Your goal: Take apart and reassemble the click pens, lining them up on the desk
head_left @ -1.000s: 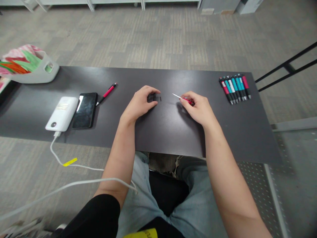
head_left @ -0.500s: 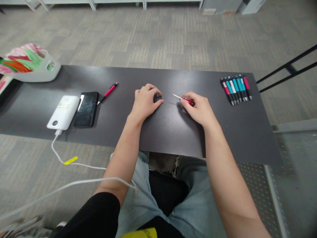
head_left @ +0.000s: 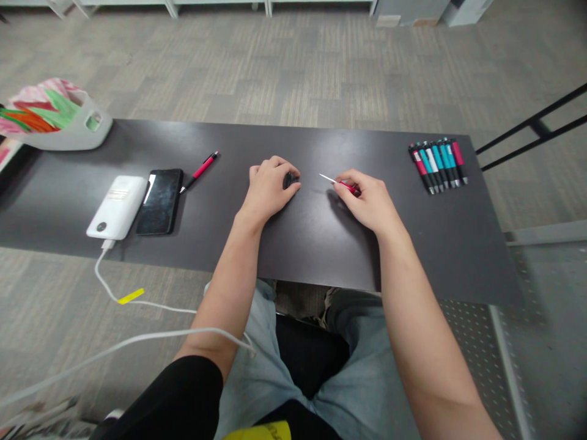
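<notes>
My left hand (head_left: 270,188) rests near the middle of the dark table, its fingers curled around a small black part (head_left: 288,180) that is mostly hidden. To its right, my right hand (head_left: 367,198) pinches a red pen barrel (head_left: 351,187), from which a thin white refill (head_left: 326,178) sticks out toward the left hand. The two hands are apart. On the left lies a whole red and black pen (head_left: 202,171). A row of several pens (head_left: 438,166), red, teal and white with black grips, lies at the right end of the table.
A white power bank (head_left: 118,208) with a white cable (head_left: 103,275) lies at the left beside a black phone (head_left: 160,201). The cable runs off the table and past my left forearm. A white basket (head_left: 98,131) with colourful items stands at the far left of the table (head_left: 312,244).
The fingertips of my left hand have drawn in very slightly around the black part. My right hand looks the same.
</notes>
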`<move>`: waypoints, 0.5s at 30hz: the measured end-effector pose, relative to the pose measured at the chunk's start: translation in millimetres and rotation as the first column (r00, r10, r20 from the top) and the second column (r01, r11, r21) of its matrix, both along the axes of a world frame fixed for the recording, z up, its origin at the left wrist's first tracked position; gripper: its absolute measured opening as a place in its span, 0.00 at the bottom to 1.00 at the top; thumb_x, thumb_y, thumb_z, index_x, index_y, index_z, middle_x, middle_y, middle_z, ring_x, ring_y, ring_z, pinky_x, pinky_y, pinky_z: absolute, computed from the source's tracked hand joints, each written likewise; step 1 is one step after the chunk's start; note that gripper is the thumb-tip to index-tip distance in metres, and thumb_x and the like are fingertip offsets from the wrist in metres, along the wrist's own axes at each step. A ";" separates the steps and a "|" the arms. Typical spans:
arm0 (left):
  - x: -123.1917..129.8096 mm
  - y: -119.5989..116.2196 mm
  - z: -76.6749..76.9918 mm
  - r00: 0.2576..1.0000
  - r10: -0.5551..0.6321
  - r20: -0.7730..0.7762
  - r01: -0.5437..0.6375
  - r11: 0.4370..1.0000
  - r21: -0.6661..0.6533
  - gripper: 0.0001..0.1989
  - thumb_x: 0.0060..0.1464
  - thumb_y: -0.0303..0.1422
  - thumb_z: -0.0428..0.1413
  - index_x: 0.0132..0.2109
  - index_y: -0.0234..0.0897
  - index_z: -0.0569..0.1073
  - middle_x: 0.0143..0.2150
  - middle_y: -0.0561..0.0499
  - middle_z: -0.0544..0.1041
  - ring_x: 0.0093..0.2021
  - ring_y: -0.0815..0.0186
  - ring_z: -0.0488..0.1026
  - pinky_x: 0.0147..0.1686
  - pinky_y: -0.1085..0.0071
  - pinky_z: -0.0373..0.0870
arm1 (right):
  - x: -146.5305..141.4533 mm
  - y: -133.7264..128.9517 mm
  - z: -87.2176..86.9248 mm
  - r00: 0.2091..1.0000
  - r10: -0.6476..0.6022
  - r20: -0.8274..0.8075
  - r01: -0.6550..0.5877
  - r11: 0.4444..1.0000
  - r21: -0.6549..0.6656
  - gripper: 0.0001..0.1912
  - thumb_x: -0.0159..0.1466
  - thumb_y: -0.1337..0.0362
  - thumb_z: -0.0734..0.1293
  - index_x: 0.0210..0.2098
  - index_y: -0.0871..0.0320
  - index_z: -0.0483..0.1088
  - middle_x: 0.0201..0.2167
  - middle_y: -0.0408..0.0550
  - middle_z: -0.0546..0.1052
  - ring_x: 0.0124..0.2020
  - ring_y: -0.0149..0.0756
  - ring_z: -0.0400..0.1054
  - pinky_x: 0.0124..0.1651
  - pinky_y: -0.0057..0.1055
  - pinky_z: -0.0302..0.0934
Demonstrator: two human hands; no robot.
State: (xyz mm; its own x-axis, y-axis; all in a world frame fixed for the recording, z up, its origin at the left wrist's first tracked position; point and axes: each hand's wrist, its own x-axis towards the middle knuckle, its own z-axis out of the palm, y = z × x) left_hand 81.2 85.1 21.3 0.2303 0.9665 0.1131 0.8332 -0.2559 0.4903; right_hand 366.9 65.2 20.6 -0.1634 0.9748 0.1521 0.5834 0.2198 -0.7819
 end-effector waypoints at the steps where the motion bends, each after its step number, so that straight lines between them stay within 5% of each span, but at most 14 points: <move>1: -0.4 0.0 0.3 1.000 0.000 0.000 0.000 1.000 0.001 0.12 0.77 0.37 0.69 0.62 0.51 0.92 0.71 0.40 0.89 0.76 0.36 0.81 0.83 0.32 0.70 | 0.2 0.0 0.1 1.000 0.002 -0.001 -0.002 1.000 0.001 0.06 0.77 0.49 0.77 0.43 0.38 0.87 0.41 0.50 0.93 0.46 0.63 0.88 0.55 0.60 0.77; 8: 9.5 -6.2 13.8 0.993 -0.073 0.092 0.070 0.997 0.035 0.18 0.80 0.42 0.71 0.71 0.54 0.89 0.76 0.44 0.88 0.77 0.41 0.80 0.82 0.39 0.69 | -1.0 -0.1 2.4 0.997 0.073 0.023 -0.073 0.997 0.028 0.09 0.80 0.50 0.74 0.46 0.37 0.89 0.51 0.51 0.96 0.56 0.66 0.90 0.64 0.64 0.78; 15: 20.4 -9.8 20.9 0.981 -0.141 0.136 0.136 0.990 0.049 0.06 0.81 0.40 0.68 0.56 0.51 0.91 0.65 0.46 0.92 0.71 0.43 0.82 0.80 0.39 0.68 | -5.6 -0.8 3.8 0.982 0.189 0.024 -0.190 0.981 0.050 0.12 0.82 0.49 0.73 0.49 0.36 0.92 0.54 0.50 0.96 0.58 0.65 0.90 0.67 0.64 0.79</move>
